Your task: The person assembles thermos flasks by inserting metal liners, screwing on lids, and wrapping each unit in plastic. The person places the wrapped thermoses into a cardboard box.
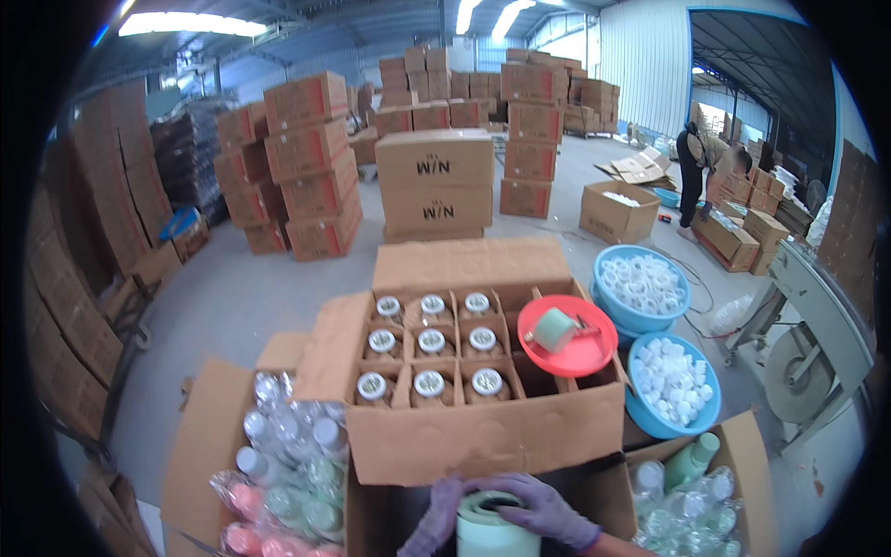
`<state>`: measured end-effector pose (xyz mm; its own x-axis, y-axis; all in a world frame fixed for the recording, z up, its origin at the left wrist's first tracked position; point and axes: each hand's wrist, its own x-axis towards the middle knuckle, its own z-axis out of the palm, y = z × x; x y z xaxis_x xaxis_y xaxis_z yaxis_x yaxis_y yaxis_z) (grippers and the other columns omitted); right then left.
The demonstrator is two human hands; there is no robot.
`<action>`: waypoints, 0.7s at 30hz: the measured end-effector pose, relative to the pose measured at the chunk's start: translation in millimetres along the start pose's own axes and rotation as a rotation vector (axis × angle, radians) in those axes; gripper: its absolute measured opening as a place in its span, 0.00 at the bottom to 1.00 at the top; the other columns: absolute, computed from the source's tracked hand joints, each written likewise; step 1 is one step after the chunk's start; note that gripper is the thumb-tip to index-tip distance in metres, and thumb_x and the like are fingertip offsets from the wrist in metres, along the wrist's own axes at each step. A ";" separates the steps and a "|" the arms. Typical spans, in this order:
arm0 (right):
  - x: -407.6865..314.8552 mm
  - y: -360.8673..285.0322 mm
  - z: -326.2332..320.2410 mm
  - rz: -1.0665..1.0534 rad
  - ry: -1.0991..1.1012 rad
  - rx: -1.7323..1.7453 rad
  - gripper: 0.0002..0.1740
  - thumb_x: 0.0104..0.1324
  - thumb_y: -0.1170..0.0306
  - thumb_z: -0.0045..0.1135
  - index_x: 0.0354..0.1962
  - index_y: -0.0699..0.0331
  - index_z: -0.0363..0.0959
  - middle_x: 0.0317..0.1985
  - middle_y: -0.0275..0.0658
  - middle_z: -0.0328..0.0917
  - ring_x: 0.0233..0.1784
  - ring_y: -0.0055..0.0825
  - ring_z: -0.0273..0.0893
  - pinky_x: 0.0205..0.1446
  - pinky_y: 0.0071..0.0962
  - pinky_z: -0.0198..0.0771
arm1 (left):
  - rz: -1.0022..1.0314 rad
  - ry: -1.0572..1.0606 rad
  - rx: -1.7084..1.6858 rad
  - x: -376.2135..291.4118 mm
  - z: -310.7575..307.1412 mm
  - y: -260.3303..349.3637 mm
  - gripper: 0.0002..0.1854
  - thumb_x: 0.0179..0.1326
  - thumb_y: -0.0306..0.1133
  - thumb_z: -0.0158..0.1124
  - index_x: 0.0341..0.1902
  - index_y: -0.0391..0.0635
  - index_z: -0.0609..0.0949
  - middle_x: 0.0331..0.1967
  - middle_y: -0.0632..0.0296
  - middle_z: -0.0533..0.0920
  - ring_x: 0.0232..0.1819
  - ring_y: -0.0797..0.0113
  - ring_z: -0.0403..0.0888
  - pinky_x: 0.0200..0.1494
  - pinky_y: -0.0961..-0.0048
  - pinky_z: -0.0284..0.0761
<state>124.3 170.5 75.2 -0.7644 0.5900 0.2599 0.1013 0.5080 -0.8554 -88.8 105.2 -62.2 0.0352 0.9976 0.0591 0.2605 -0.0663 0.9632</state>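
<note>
My left hand (437, 514), in a purple glove, is at the left side of a pale green cylinder (498, 526) with an opening in its top. My right hand (546, 507), gloved too, lies over the cylinder's right rim with fingers at the opening. Just beyond is an open carton (487, 442) with cardboard dividers; several jars with silvery lids (431, 340) stand in its left compartments. A red plastic bowl (602, 348) rests on the carton's right part and holds a roll of green tape (555, 329) and a small red tool.
Cartons of wrapped bottles (282, 445) (689, 515) flank me. Blue basins of white rings (642, 285) and white caps (672, 379) stand at right. Stacked cartons (435, 167) rise ahead. A co-worker (696, 167) bends over a box at far right, beyond a metal machine (800, 320).
</note>
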 end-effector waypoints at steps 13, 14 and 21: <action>-37.3 84.7 -49.2 0.416 -0.122 0.223 0.35 0.63 0.62 0.64 0.65 0.66 0.67 0.68 0.45 0.66 0.71 0.34 0.63 0.75 0.34 0.56 | 0.003 0.360 -0.646 -72.6 -43.2 92.2 0.31 0.68 0.45 0.62 0.64 0.31 0.74 0.58 0.49 0.80 0.60 0.57 0.79 0.68 0.62 0.70; -30.4 59.7 -40.4 0.352 -0.123 0.375 0.34 0.64 0.63 0.63 0.65 0.66 0.67 0.68 0.43 0.66 0.70 0.32 0.64 0.75 0.34 0.57 | 0.004 0.272 -0.647 -52.7 -35.3 92.7 0.32 0.67 0.46 0.63 0.66 0.32 0.72 0.60 0.50 0.79 0.61 0.58 0.77 0.68 0.63 0.69; 32.0 103.7 -1.2 0.542 0.050 0.722 0.33 0.78 0.49 0.36 0.55 0.72 0.73 0.51 0.43 0.80 0.56 0.29 0.76 0.61 0.29 0.69 | -0.215 0.078 -0.277 3.8 -17.8 137.4 0.24 0.63 0.35 0.69 0.61 0.39 0.78 0.50 0.62 0.83 0.50 0.74 0.80 0.54 0.73 0.76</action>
<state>111.1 242.8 -4.7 -0.6976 0.6691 -0.2561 0.0026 -0.3552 -0.9348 -70.0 100.2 75.0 -0.0690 0.9872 -0.1435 -0.0184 0.1425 0.9896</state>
